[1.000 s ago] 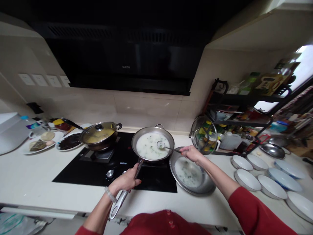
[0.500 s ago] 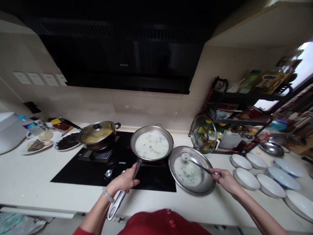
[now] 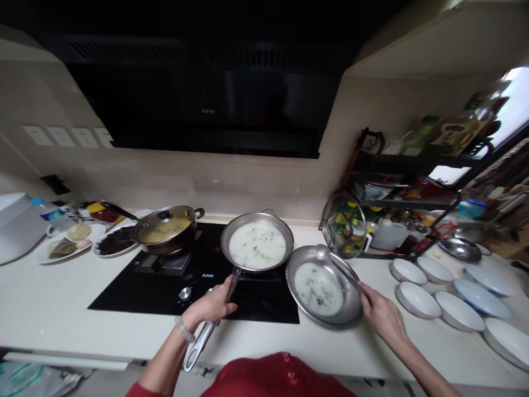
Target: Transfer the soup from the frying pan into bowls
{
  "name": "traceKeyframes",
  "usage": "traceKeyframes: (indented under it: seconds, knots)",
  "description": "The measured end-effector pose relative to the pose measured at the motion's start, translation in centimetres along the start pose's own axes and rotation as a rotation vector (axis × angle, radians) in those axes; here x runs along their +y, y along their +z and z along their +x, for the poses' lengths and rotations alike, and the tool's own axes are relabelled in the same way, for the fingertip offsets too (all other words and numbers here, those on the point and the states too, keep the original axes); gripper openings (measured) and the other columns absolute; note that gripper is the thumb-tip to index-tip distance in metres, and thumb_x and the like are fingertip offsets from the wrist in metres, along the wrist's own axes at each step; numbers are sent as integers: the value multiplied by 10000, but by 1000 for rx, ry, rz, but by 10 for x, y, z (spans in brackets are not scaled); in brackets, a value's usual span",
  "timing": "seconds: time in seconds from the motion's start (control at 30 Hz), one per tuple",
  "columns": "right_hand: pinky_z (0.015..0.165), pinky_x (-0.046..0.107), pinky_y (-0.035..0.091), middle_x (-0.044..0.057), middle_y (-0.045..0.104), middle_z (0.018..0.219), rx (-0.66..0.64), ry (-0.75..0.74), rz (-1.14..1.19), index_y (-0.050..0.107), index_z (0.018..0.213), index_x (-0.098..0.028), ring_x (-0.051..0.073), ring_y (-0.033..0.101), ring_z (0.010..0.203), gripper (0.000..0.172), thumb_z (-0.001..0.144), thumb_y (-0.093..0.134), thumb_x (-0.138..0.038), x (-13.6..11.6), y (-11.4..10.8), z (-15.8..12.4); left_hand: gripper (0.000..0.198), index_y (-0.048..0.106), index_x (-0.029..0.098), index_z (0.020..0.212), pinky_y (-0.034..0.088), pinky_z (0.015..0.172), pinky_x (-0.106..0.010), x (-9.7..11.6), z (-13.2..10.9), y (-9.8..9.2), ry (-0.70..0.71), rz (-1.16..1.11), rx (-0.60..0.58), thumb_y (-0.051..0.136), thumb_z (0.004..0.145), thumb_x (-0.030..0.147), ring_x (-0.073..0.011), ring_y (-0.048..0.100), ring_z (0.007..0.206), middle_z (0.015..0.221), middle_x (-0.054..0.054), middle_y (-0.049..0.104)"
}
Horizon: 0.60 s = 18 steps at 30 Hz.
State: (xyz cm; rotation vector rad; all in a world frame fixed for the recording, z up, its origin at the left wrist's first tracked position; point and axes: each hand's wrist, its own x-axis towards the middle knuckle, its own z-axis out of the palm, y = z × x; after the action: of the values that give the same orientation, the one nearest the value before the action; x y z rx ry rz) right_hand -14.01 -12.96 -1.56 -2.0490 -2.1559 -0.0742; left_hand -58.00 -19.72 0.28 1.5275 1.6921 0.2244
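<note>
A steel pan (image 3: 257,245) of white soup with green bits stands on the black cooktop (image 3: 194,275). My left hand (image 3: 211,307) is closed round the pan's long handle. To its right a wide steel basin (image 3: 322,286) on the counter holds some of the same soup. My right hand (image 3: 382,314) grips the handle of a metal ladle (image 3: 335,264), whose bowl rests at the basin's far rim.
A lidded pot (image 3: 165,230) sits on the left burner, with plates of food (image 3: 66,245) beyond it. A glass lid (image 3: 344,226) leans by a black rack (image 3: 413,193). Several white bowls (image 3: 450,300) line the counter at right.
My right hand carried the ladle from the pan across to the basin and drew back toward me. The white soup in the basin has spread wider. The left hand stayed on the pan handle.
</note>
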Motion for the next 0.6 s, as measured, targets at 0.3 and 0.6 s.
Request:
traceKeyframes:
  seconds: [0.3, 0.6]
  knots:
    - [859, 314, 470, 101, 706, 1138, -68, -197, 218, 639, 1235, -213, 240, 661, 1009, 407, 884, 433, -224, -106, -24, 63, 858, 183, 40, 1479, 488, 584, -266, 1, 1, -1, 38, 64, 28, 544, 742, 292, -196, 656, 658, 1112, -199, 628]
    - [833, 373, 426, 172, 703, 989, -241, -230, 206, 661, 1137, -154, 280, 638, 971, 359, 851, 448, -111, -170, -8, 96, 868, 231, 93, 1484, 494, 712, -299, 5, -3, -1, 16, 37, 61, 584, 716, 289, -254, 685, 818, 1055, -150, 683]
